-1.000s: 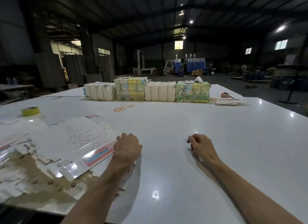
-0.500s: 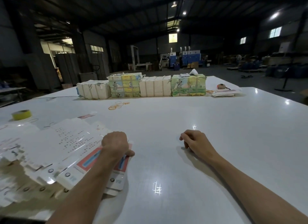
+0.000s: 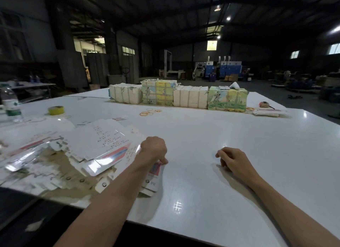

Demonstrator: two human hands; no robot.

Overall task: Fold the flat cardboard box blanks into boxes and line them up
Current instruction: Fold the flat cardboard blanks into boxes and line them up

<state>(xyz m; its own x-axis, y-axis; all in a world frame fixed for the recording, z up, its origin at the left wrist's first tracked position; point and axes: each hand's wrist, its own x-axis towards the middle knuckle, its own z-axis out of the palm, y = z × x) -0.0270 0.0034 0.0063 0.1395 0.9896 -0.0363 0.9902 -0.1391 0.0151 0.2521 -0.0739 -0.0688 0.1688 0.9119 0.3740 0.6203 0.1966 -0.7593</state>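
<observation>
The left grip (image 3: 153, 149) is curled, its thumb pinching one box blank (image 3: 154, 180) at the pile's (image 3: 95, 147) right edge. The blank lies under this grip, with its long axis toward the person. The right grip (image 3: 233, 159) rests loosely curled on the bench (image 3: 239, 129), holding nothing, well apart to the right.

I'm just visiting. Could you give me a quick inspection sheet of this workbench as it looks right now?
Surface: white table, glossy, with glare.
Job's things: pile of flat blanks at left.
Clutter: tape roll, rubber bands, water bottle; wrapped bundles in a row at far edge.
Hands: left hand grips one blank at the pile's edge; right hand rests on table, loosely curled, holding nothing.
Cables: nothing seen.
Surroundings: dim warehouse, blue machines at back.
</observation>
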